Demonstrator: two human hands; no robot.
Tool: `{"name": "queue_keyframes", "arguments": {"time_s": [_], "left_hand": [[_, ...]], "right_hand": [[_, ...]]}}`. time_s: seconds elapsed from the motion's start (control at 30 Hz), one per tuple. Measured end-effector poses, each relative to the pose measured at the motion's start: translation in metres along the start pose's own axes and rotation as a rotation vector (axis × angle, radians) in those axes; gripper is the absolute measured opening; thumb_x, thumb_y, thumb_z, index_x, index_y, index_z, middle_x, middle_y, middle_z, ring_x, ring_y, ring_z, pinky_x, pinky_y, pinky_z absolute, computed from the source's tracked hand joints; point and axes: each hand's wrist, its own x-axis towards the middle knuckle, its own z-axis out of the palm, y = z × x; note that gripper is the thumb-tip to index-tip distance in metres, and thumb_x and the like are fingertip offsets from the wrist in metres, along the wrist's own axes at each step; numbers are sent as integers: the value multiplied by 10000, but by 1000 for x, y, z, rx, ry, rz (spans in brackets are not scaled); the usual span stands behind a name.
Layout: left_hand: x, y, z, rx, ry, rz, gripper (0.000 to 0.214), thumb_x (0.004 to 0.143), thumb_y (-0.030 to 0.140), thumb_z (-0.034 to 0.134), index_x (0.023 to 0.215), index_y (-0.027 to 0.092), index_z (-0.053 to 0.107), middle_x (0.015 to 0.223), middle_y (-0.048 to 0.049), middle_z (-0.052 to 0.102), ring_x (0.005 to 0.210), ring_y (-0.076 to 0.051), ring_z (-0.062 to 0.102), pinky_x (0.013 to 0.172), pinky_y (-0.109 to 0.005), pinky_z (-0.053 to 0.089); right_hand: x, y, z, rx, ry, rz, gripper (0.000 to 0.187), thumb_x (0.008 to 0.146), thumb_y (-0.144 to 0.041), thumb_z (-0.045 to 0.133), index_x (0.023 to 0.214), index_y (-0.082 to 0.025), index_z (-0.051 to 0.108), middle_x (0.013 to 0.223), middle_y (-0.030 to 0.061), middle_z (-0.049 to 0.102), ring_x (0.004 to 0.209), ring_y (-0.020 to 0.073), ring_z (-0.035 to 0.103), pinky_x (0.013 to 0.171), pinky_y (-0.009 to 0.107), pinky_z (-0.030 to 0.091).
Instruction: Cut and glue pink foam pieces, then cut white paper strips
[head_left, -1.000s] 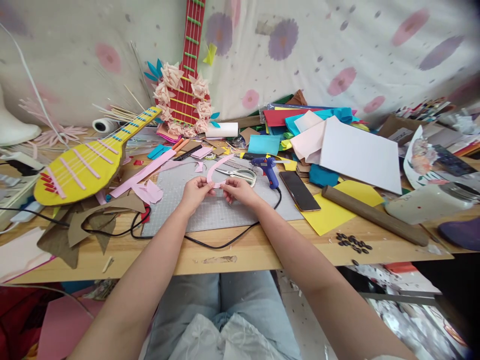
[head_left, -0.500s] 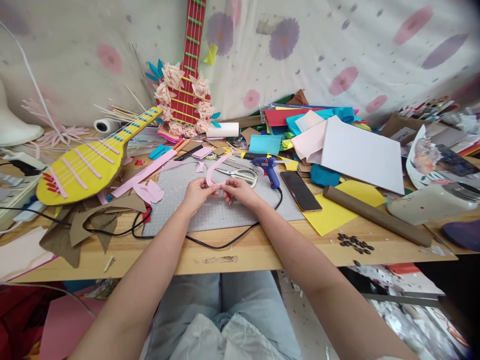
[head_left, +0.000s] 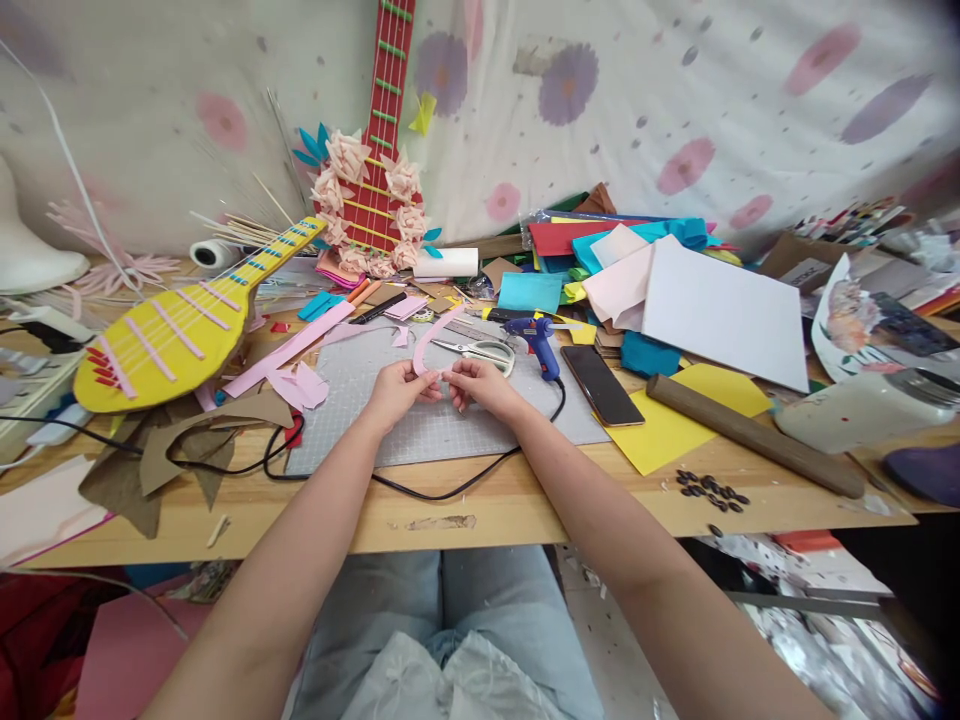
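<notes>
Over the grey cutting mat [head_left: 345, 420], a curved strip of pink paper [head_left: 424, 345] arcs up from between my hands. My left hand [head_left: 401, 392] pinches its lower end. Close beside it, my right hand [head_left: 480, 386] pinches at the same end, fingertips nearly touching the left ones. Just behind the hands lie scissors [head_left: 491, 352] with pale handles. A blue glue gun [head_left: 541, 345] rests to their right, its black cord [head_left: 450, 492] looping across the mat and table edge.
A yellow paper lute [head_left: 161, 345] lies at left; a red one [head_left: 367, 205] with paper flowers stands behind. Right of the mat are a phone [head_left: 602, 385], yellow paper [head_left: 667, 430], a brown tube [head_left: 754, 435], small dark beads [head_left: 709, 488] and a white board [head_left: 724, 310].
Both hands stay almost in place, still pinching the pink strip. The strip's lower end is drawn slightly further into the fingers; its curve looks a little less bent.
</notes>
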Motion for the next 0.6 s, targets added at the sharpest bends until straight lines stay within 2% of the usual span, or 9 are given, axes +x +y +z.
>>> {"name": "queue_keyframes", "arguments": {"time_s": [0.17, 0.37, 0.47, 0.6], "left_hand": [[-2, 6, -2, -9, -10, -68, 288, 689, 382, 653, 698, 107, 568, 673, -87, 673, 594, -165, 655, 571, -270, 531], [0, 5, -6, -7, 88, -10, 267, 707, 358, 623, 633, 117, 535, 585, -64, 646, 497, -158, 628, 488, -252, 503], [1, 5, -7, -64, 126, -8, 264, 693, 356, 626, 621, 122, 527, 573, -62, 638, 492, -160, 623, 485, -258, 500], [2, 7, -10, -63, 200, 34, 237, 683, 346, 619, 628, 132, 534, 578, -32, 619, 465, -119, 581, 477, -244, 488]], "right_hand": [[-1, 1, -4, 63, 14, 14, 201, 745, -294, 600, 686, -159, 463, 495, -54, 550, 377, 53, 502, 372, 160, 421], [-6, -6, -12, 86, -31, 41, 189, 736, -302, 612, 744, -134, 527, 537, -31, 568, 434, 68, 543, 410, 175, 452], [-6, -8, -19, 77, 71, 39, 207, 744, -329, 606, 730, -146, 511, 500, -38, 545, 409, 76, 531, 399, 189, 444], [-5, -6, -26, 7, 282, 23, 313, 709, -393, 637, 616, -180, 427, 429, -50, 495, 339, 75, 463, 344, 194, 377]]}}
